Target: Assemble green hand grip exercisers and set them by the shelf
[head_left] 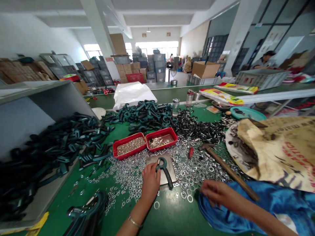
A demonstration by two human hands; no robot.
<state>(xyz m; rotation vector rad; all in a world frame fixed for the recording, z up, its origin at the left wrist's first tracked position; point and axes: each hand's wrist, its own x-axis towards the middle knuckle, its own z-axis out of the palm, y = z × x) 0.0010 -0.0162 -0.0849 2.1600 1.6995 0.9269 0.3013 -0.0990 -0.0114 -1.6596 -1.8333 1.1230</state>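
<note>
The hook [168, 172] lies on a metal plate [151, 160] on the bench [174, 216], its curved end just right of the left hand's [150, 180] fingers, which touch that end's left edge; whether they clamp it, I cannot tell. The right hand [218, 191], well apart, is blurred above blue cloth [228, 216], fingers curled; whether they meet is unclear.

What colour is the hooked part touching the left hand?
The hooked part is dark teal: head view.
</note>
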